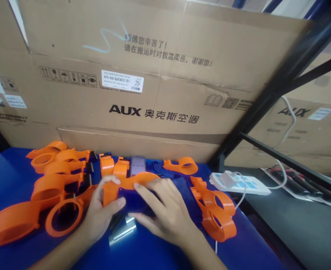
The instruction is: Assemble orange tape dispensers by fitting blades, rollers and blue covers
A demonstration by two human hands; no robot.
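In the middle of the head view my left hand point(103, 206) grips the left end of an orange tape dispenser point(134, 180), its thumb on a dark blue face at the front. My right hand point(165, 212) closes on the other end, fingers over the orange rim and thumb lower down. The palms and fingers hide part of the dispenser. More orange tape dispensers point(48, 187), some with black ends, lie in a cluster to the left. Several others point(218, 215) lie to the right of my right hand. Bright silvery strips point(123, 230) show below my hands; I cannot tell their kind.
Behind the blue table point(143, 251) stands a large cardboard box point(154, 90). A phone point(137, 165) sits at the back beside two upright orange dispensers point(114, 165). At right are a white power strip point(244, 183) with a plug and cable, and a black metal frame point(255, 108).
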